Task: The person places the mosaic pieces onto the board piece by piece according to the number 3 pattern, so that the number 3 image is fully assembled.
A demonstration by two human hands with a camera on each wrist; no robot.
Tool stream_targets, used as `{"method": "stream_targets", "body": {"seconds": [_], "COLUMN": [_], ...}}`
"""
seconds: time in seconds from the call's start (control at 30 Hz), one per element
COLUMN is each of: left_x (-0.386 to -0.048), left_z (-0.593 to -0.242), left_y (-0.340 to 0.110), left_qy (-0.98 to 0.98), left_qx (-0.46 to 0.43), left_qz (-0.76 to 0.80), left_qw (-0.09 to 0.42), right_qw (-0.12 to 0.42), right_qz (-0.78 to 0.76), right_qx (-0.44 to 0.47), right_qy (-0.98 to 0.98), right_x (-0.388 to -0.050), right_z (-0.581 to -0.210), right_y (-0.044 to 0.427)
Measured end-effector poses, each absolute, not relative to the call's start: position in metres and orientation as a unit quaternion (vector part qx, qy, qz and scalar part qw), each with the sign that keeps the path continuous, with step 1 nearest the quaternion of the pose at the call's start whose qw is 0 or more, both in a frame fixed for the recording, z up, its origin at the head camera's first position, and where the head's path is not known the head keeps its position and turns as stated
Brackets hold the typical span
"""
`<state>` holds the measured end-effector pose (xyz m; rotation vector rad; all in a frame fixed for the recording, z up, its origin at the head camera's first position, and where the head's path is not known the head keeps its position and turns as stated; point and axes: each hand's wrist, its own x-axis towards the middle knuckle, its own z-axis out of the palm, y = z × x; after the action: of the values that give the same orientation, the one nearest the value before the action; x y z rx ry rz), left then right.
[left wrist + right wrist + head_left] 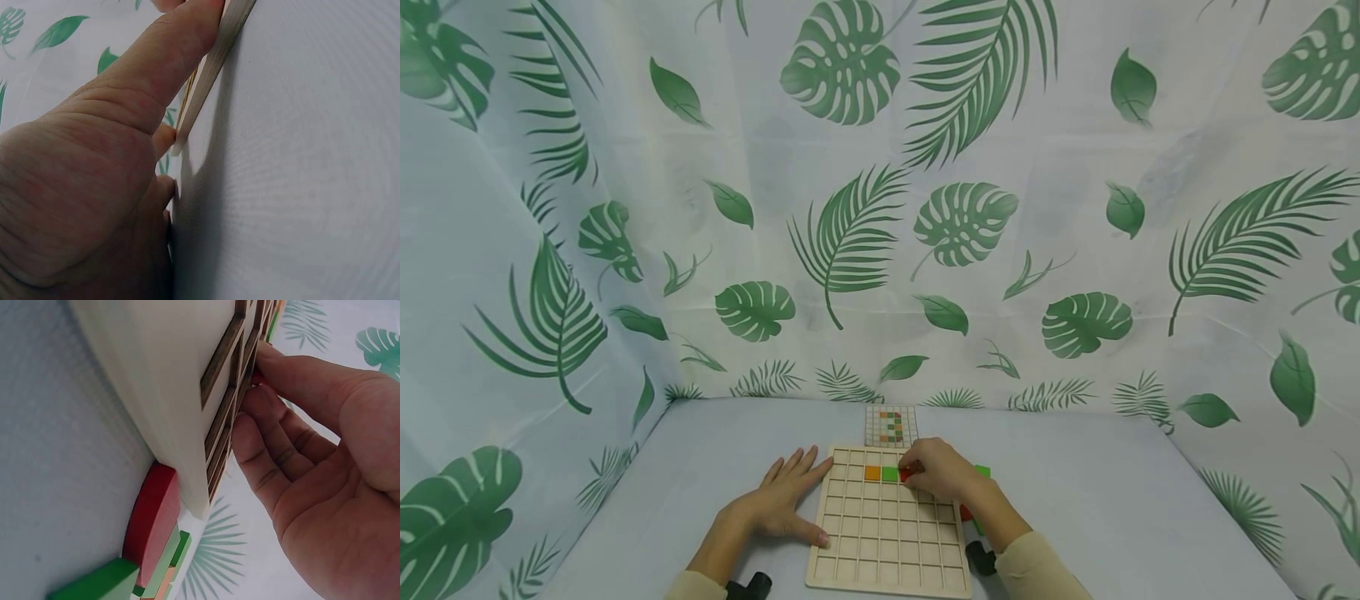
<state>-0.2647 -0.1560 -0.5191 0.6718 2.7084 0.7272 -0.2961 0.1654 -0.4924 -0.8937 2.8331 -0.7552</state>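
Note:
A pale wooden grid board (pixel 887 533) lies flat on the table. My left hand (pixel 775 500) is spread beside its left edge, thumb and fingertips touching the rim; in the left wrist view the thumb (pixel 162 62) rests against the board's side. Over the upper part of the grid, my right hand (pixel 940 471) pinches a small red piece (pixel 905 474) between thumb and fingers, at a cell right of a green square (pixel 890 474). An orange square (pixel 872 473) sits left of that green one. Fingers mostly cover the red piece in the right wrist view.
A small printed grid card (pixel 872 427) with coloured squares lies beyond the board's far edge. Loose pieces lie along the board's right side, partly behind my right forearm: a curved red block (pixel 153 519), a green block (pixel 100 581) and others. Leaf-patterned curtains surround the table.

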Motion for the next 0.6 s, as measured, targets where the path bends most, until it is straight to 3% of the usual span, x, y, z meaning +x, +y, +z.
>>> {"method": "stream_targets", "body": {"seconds": [0.6], "left_x": [-0.2662], "left_z": [-0.5195], "left_y": [-0.1549], "left_qy": [0.934], "left_qx": [0.228], "left_qz": [0.243], "left_qw": [0.130], "right_qw": [0.040], "right_qz": [-0.248], "right_qx": [-0.295], "right_qy": [0.922], "right_x": [-0.2943], "right_z": [-0.4919], "right_y": [0.1652]}}
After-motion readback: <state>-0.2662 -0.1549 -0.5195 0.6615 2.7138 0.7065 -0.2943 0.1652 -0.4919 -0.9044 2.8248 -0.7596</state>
